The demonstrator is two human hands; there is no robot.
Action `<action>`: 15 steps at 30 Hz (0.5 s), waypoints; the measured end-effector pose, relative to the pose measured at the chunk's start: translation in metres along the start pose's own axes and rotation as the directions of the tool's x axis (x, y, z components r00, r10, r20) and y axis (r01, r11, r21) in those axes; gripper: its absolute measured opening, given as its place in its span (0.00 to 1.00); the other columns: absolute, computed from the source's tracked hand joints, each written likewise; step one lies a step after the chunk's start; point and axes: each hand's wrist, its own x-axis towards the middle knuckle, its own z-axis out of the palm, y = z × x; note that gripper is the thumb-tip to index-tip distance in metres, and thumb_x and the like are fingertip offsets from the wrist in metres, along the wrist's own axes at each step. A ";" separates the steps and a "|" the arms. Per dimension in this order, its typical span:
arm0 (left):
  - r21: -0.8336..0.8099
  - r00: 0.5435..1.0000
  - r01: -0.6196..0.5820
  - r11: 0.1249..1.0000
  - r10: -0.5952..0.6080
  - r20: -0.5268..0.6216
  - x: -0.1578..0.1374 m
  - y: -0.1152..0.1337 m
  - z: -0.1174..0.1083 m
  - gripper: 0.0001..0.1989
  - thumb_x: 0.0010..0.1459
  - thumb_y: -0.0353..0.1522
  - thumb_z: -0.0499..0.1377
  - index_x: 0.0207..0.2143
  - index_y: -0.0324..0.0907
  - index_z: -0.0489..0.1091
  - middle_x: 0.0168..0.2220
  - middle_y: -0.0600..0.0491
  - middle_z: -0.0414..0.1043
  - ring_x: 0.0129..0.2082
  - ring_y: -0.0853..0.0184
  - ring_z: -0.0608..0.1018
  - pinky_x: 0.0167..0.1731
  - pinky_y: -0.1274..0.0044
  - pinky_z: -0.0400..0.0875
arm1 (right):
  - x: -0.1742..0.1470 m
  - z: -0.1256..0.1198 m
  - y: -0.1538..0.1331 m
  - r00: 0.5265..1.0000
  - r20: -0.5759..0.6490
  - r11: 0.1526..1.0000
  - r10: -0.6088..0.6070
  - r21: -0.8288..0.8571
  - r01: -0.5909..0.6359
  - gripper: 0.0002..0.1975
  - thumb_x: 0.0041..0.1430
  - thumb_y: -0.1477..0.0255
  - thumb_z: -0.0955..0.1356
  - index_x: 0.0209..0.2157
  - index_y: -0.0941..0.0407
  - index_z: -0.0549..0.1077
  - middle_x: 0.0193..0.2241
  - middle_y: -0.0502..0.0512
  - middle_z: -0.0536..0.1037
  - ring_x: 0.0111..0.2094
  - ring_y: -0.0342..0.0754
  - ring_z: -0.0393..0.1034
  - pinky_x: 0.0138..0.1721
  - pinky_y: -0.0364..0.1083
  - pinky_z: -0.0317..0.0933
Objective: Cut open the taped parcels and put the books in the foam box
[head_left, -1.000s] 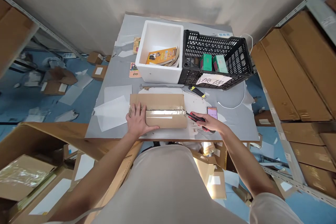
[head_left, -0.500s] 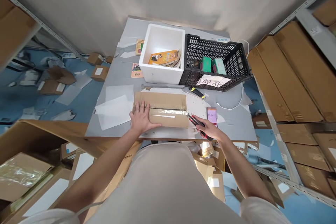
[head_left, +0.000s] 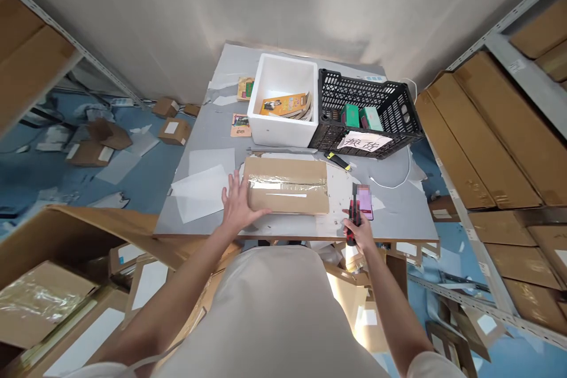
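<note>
A flat cardboard box (head_left: 287,198) lies near the table's front edge, with shiny clear tape along its top seam. My left hand (head_left: 238,204) rests against the box's left end, fingers spread and thumb along the front edge. To the right of the box, my right hand (head_left: 359,230) grips a red and black utility knife (head_left: 353,218), which points away from me, apart from the box. Just beyond that hand lies a phone (head_left: 365,202) with a pinkish screen. A second knife, black and yellow (head_left: 338,160), lies behind the box.
A white foam box (head_left: 283,134) with books and a black plastic crate (head_left: 325,139) with green boxes stand at the back. White sheets (head_left: 201,189) lie at left, a white cable (head_left: 394,186) at right. Shelves of cartons (head_left: 500,130) flank the table's right side.
My right hand has drawn the utility knife away from the box's right end, turning its tip away from me. My left hand stays at the box's left end. The view has shifted slightly.
</note>
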 end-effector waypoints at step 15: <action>-0.563 0.925 0.355 0.746 -0.366 0.098 0.007 -0.022 0.005 0.25 0.45 0.50 0.60 0.36 0.39 0.76 0.36 0.48 0.78 0.36 0.60 0.77 0.34 0.74 0.69 | 0.035 0.057 -0.040 0.988 -0.075 0.991 -0.132 -0.045 0.129 0.22 0.40 0.58 0.74 0.32 0.56 0.66 0.18 0.44 0.69 0.15 0.40 0.63 0.16 0.40 0.59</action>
